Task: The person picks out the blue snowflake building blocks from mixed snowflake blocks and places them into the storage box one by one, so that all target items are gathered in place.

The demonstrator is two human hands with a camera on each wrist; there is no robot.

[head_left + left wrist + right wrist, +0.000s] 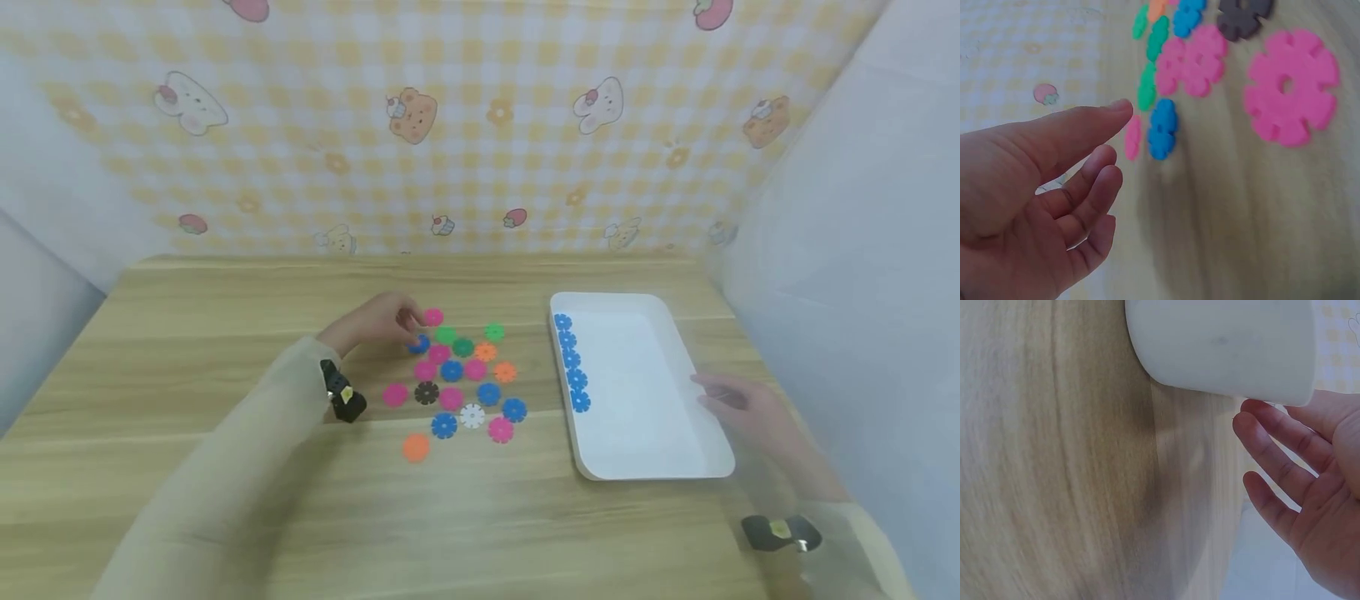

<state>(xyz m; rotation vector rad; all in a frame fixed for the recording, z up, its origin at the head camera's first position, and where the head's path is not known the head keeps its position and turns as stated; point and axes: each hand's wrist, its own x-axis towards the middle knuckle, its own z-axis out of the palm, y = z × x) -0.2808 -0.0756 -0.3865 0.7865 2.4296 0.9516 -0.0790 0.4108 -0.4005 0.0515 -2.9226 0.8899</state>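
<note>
In the head view my left hand [384, 319] reaches over the far left of a scatter of flower-shaped plastic discs. Its thumb and fingers are apart, close to a blue disc [418, 344] and a pink disc [433, 317]. The left wrist view shows that hand [1041, 194] with nothing between thumb and fingers, the blue disc [1162, 129] just past the tips. My right hand [750, 412] pinches the right rim of a white tray [645, 392], thumb over the edge and fingers against the outer wall [1229, 350]. Several blue discs [572, 359] line the tray's left side.
Pink, orange, green, white and blue discs lie around a black disc [427, 393] on the wooden table [465, 533]. An orange disc [416, 447] lies nearest the front. A checked cloth [480, 142] hangs behind, with a pale wall [862, 250] on the right.
</note>
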